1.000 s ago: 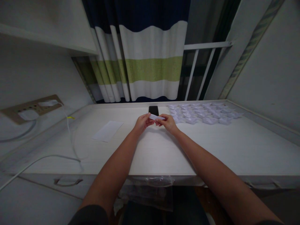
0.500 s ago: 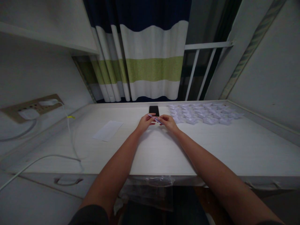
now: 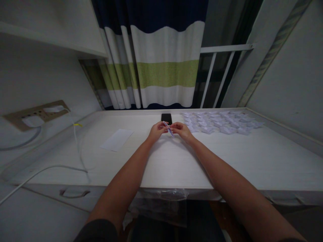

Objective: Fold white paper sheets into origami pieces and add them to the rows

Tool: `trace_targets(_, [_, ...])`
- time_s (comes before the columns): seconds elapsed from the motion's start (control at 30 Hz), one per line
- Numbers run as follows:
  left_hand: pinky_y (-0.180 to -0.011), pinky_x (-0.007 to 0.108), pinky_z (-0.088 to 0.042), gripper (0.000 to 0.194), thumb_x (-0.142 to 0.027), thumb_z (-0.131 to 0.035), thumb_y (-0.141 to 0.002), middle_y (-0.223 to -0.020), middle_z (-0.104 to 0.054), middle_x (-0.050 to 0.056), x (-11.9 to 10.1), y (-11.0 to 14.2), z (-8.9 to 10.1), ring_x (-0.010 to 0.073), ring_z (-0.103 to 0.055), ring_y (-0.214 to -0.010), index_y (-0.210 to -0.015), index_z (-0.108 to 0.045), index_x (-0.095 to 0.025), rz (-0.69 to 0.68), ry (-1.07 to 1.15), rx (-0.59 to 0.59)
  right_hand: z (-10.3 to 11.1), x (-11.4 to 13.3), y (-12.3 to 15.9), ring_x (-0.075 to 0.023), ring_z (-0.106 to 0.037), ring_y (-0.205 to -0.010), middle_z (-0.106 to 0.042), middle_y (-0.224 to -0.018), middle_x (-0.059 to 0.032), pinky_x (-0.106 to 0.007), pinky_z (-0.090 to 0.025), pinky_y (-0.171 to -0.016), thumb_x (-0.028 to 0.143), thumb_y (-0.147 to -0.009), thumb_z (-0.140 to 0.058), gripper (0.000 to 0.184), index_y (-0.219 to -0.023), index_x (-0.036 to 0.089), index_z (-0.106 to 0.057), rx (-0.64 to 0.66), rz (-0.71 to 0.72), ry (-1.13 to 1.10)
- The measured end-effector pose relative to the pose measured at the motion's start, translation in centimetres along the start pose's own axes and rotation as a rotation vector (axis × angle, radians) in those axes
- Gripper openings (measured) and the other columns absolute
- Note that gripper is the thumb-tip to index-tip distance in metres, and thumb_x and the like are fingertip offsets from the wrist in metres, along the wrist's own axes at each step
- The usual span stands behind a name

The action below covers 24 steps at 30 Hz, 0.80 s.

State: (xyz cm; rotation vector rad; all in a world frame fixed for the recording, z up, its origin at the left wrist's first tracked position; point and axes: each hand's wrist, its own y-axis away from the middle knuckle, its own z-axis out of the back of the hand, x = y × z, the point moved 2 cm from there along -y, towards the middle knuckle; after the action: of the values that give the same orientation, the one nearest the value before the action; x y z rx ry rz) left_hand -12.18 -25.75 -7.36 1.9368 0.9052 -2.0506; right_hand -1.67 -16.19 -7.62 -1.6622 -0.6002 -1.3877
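Note:
Over the middle of the white desk, my left hand and my right hand meet around a small folded piece of paper. Fingers of both hands pinch it from either side, and it stands tilted, seen nearly edge-on. Its exact folded shape is too small to make out. Just behind my fingertips lies a black phone, partly covered by them. To the right of my hands, several folded white paper pieces lie in rows at the back of the desk.
A flat stack or sheet of white paper lies on the left of the desk. White cables run from a wall socket across the left side. A clear plastic bag hangs at the front edge. A curtain hangs behind.
The folded paper has turned between my fingers and now points more steeply down toward me. My hands stay in nearly the same place; the view has shifted slightly.

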Motion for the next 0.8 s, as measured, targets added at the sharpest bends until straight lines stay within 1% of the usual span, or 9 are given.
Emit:
trace_targets(0.17, [-0.065, 0.03, -0.051, 0.032, -0.024, -0.068, -0.061, -0.076, -0.062, 0.003, -0.22, 0.11, -0.01, 0.0135, -0.059, -0.069, -0.09, -0.061, -0.013, 0.0, -0.034, -0.007, -0.03, -0.18, -0.13, -0.0108, -0.054, -0.06, -0.061, -0.065, 0.001, -0.026, -0.043, -0.062, 0.035, -0.055, -0.069, 0.026, -0.069, 0.017, -0.057, 0.007, 0.022, 0.028])
trace_targets(0.33, [-0.058, 0.025, -0.051, 0.037, -0.027, -0.069, -0.06, -0.077, -0.063, 0.004, -0.1, 0.09, 0.03, 0.0141, -0.06, -0.069, -0.093, -0.061, -0.013, 0.011, -0.049, -0.003, 0.03, -0.15, -0.09, -0.0102, -0.053, -0.059, -0.06, -0.064, 0.0018, -0.024, -0.041, -0.059, 0.034, -0.055, -0.069, 0.024, -0.067, 0.017, -0.057, 0.002, 0.01, 0.026])
trace_targets(0.53, [-0.056, 0.024, -0.051, 0.039, -0.031, -0.069, -0.059, -0.076, -0.064, 0.005, -0.02, 0.08, -0.06, 0.0139, -0.06, -0.067, -0.092, -0.061, -0.013, 0.027, -0.03, 0.018, -0.08, 0.24, 0.1, -0.009, -0.05, -0.058, -0.058, -0.063, 0.0025, -0.02, -0.035, -0.051, 0.032, -0.056, -0.067, 0.021, -0.067, 0.017, -0.057, 0.019, -0.013, 0.013])
trace_targets(0.63, [-0.056, 0.023, -0.051, 0.037, -0.032, -0.07, -0.059, -0.075, -0.063, 0.004, 0.01, 0.08, -0.11, 0.013, -0.06, -0.066, -0.09, -0.061, -0.013, 0.03, -0.021, 0.031, -0.13, 0.16, 0.19, -0.0082, -0.048, -0.056, -0.057, -0.062, 0.003, -0.02, -0.034, -0.049, 0.032, -0.056, -0.067, 0.021, -0.067, 0.018, -0.056, 0.039, -0.052, -0.018])
trace_targets(0.8, [-0.057, 0.023, -0.051, 0.037, -0.033, -0.07, -0.059, -0.076, -0.062, 0.004, -0.21, 0.29, -0.25, 0.0128, -0.06, -0.066, -0.089, -0.061, -0.013, 0.039, 0.0, 0.065, -0.18, -0.27, 0.32, -0.0084, -0.05, -0.059, -0.057, -0.066, 0.003, -0.02, -0.037, -0.052, 0.035, -0.057, -0.068, 0.024, -0.069, 0.018, -0.056, 0.099, -0.148, -0.155])
